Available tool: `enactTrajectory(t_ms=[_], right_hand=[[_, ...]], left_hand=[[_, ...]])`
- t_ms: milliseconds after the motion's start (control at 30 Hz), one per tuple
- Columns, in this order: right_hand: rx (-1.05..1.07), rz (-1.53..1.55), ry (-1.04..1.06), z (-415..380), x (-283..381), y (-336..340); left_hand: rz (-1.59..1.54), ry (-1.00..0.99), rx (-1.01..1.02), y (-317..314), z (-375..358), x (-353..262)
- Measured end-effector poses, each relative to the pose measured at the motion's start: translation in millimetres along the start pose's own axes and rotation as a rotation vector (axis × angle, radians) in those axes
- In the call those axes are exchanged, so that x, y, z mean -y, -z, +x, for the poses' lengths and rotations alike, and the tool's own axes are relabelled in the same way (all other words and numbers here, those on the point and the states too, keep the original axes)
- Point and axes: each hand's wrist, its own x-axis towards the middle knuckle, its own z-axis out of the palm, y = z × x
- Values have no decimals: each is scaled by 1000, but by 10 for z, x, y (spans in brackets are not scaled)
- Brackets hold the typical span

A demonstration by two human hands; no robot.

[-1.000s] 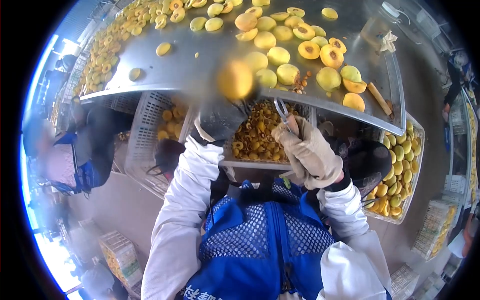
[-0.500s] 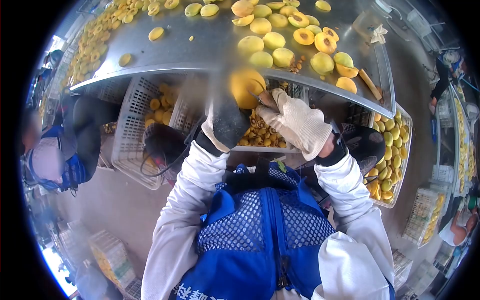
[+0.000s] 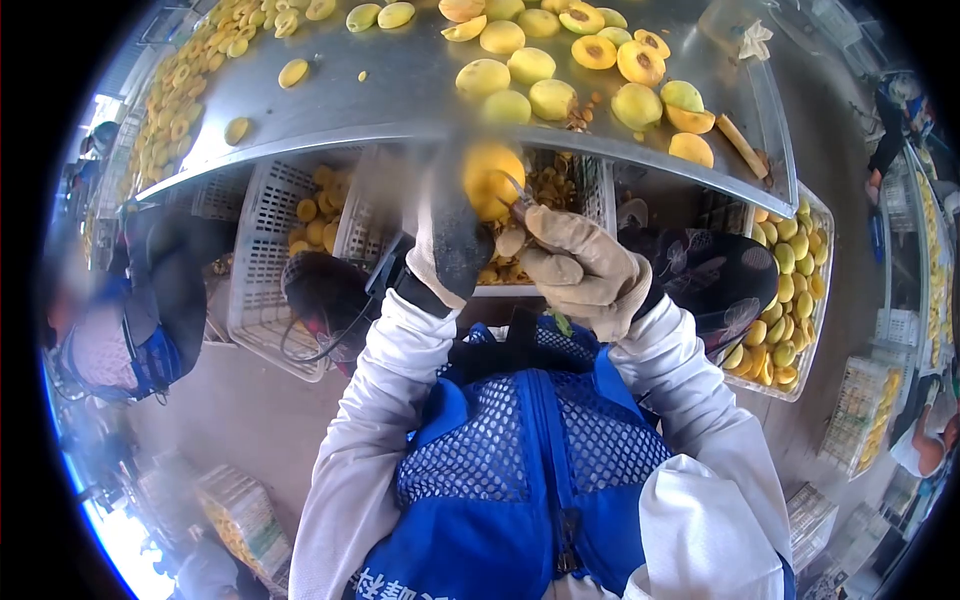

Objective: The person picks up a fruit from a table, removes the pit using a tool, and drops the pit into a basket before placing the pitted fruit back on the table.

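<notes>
Tool now against yellow fruit

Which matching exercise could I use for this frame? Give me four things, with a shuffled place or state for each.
Things:
1. left hand
2. right hand
3. wooden stick
4. right-side crate

Places or states:
A. lying on the metal table, near its right edge
B. filled with greenish-yellow fruits
C. holding a tool with a curved metal end
D. holding a yellow fruit piece

Pairs: 1-D, 2-C, 3-A, 4-B.
</notes>
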Motion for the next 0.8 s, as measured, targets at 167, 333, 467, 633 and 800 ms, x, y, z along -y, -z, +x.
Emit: enactTrajectory(t_ms=[167,333,467,633,800], right_hand=[[-70,-99,-35,-177,-15,24],[-462,-479,25,-295,100,-42],[-559,-415,0,-318,151,-13],[-455,-485,58,-326,154,105],[-451,-452,126,-395,156,104]], left_hand=[[1040,-611,-34,568,45,-145],[727,-7,-325,1487,210,-1122],[1758,-230,-347,962,604,-1319],[1749,-244,297,276,1470,-578],[1616,90,230,303,2027,-92]])
